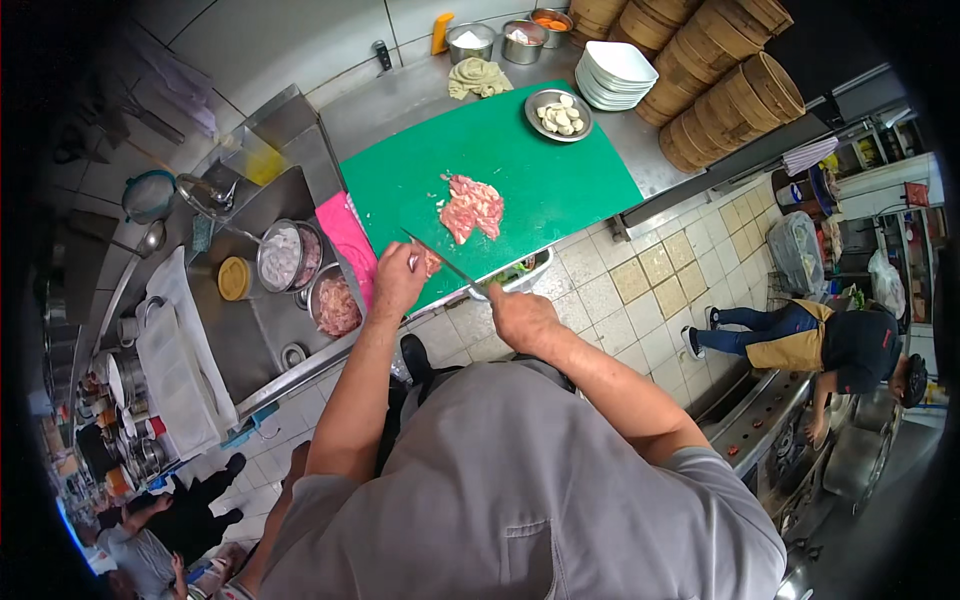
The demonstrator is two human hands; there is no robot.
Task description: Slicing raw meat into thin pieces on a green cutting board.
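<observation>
My right hand grips the handle of a kitchen knife, its blade slanting across the near left part of a green cutting board. Beside the blade, my left hand holds a small piece of raw meat with bent fingers, partly covering it. Farther up the board lies a loose pile of cut raw meat, with small scraps around it. A metal dish of pale sliced pieces rests at the board's far right corner. A bright pink cloth lies along the board's left edge.
Left is a steel sink holding bowls of raw meat. White dishes and bamboo steamers stand at the back right. Below the board's near edge sits a white bin. A co-worker stands at the stove; others are lower left.
</observation>
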